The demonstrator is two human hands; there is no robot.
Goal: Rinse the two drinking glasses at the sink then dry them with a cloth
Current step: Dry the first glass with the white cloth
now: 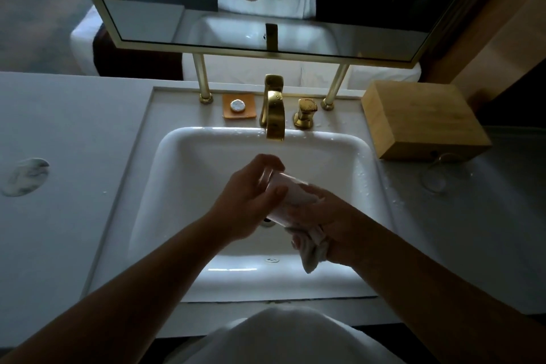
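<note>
Over the white sink (183, 174), my left hand (251, 198) grips a clear drinking glass (273, 179) lying on its side. My right hand (331, 221) holds a pale cloth (310, 245), part of which is pushed into the glass's mouth while the rest hangs below my palm. The second glass (437, 174) stands on the counter to the right of the sink, in front of the wooden box. No water runs from the gold faucet (273, 115).
A wooden box (422, 118) sits at the right rear of the counter. An orange soap dish (238, 106) and a gold handle (305, 117) flank the faucet. A round marble coaster (25, 176) lies on the left counter. A framed mirror (266, 9) hangs above.
</note>
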